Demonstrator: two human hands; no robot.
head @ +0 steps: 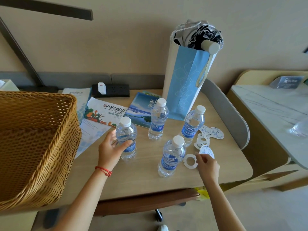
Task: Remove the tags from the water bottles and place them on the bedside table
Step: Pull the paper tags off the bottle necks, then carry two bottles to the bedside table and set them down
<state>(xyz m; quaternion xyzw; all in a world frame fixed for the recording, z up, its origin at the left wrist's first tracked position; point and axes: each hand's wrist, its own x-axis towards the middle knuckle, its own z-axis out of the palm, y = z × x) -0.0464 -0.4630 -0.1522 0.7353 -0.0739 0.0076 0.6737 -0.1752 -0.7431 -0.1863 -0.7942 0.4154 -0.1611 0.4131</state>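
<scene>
Four clear plastic water bottles with white caps and blue labels stand on the pale wooden bedside table [146,174], and none shows a tag at its neck, so the stripping looks about finished. Taking the tall blue paper gift bag [183,90] at the back of the table as landmark: the nearest-left bottle [126,139] stands well in front of the bag and to its left, with the left hand [111,147] curled round its body, thumb across the front above the label, probably to steady it or shift it into line. Another bottle [171,155] stands well in front of the bag, nearer the viewer. Just to its right the right hand [207,165] pinches a white paper tag with a round neck hole and blue print [191,160] between fingertips [199,156] and thumb; the ring part lies flat on the wood while the printed flap sticks up behind the fingers, which suggests it is being laid down. Further loose white tags [210,134] lie in a heap in front of the bag and slightly right, beside the right-hand bottle [193,124], so this tag seems meant to join them
</scene>
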